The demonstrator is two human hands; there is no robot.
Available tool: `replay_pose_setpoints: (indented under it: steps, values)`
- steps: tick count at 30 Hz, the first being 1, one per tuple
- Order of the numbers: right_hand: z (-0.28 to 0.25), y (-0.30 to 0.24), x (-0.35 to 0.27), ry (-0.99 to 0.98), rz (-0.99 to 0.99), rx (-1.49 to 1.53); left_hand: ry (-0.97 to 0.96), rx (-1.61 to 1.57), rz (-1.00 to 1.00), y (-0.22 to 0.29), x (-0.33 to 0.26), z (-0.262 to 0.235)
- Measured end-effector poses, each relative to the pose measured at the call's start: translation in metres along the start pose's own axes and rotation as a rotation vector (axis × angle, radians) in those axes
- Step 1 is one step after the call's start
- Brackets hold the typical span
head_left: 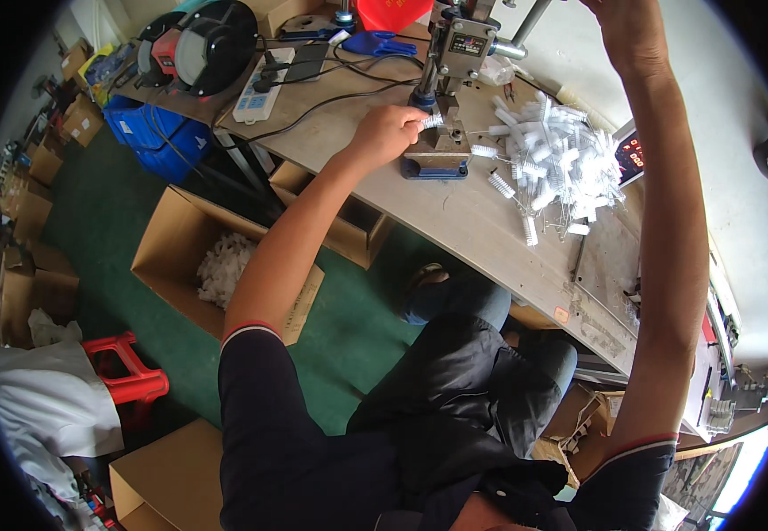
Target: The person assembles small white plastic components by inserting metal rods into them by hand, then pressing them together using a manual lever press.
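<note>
My left hand [386, 133] pinches a small white bristle brush [433, 121] and holds it at the base of a small bench press [448, 88] on the worktable [455, 221]. My right hand [627, 26] is raised at the top edge, on the press's lever; its fingers are cut off by the frame. A pile of white bristle brushes with wire stems [561, 164] lies on the table just right of the press, below my right forearm.
An open cardboard box [185, 257] with white pieces inside stands on the green floor at my left. A bench grinder [198, 44] and power strip [260, 84] sit at the table's far left. A red stool [127, 372] and more boxes stand nearby.
</note>
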State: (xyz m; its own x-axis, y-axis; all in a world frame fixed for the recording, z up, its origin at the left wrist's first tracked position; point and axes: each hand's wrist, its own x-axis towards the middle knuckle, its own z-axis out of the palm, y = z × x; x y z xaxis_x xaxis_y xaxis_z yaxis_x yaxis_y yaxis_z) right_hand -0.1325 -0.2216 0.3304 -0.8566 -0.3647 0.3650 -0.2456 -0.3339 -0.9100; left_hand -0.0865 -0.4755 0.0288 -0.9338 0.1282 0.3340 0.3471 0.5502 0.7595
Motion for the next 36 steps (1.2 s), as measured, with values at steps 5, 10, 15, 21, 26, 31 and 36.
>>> replay_pose_setpoints:
  steps: [5,10,15,21,26,31,36]
  values:
    - [0.016,-0.007,-0.044,0.24,-0.192,-0.404,0.034,0.122,0.086,-0.001,0.003,0.0]
    - [0.032,0.009,-0.102,0.069,-0.324,-0.487,0.112,0.225,0.103,0.001,0.0,0.006]
    - [0.031,0.026,-0.118,0.037,-0.458,-0.552,0.212,0.352,0.231,0.007,-0.01,0.016]
    - [0.012,0.062,-0.149,-0.005,-0.342,-0.662,0.291,0.436,0.318,0.007,-0.014,0.018]
    - [0.003,0.104,-0.187,-0.128,-0.481,-0.99,0.32,0.505,0.407,0.005,-0.014,0.017]
    - [0.0,0.127,-0.19,-0.151,-0.582,-0.977,0.241,0.497,0.332,0.007,-0.011,0.015]
    - [-0.009,0.139,-0.187,-0.165,-0.64,-0.95,0.185,0.533,0.289,0.01,-0.011,0.011]
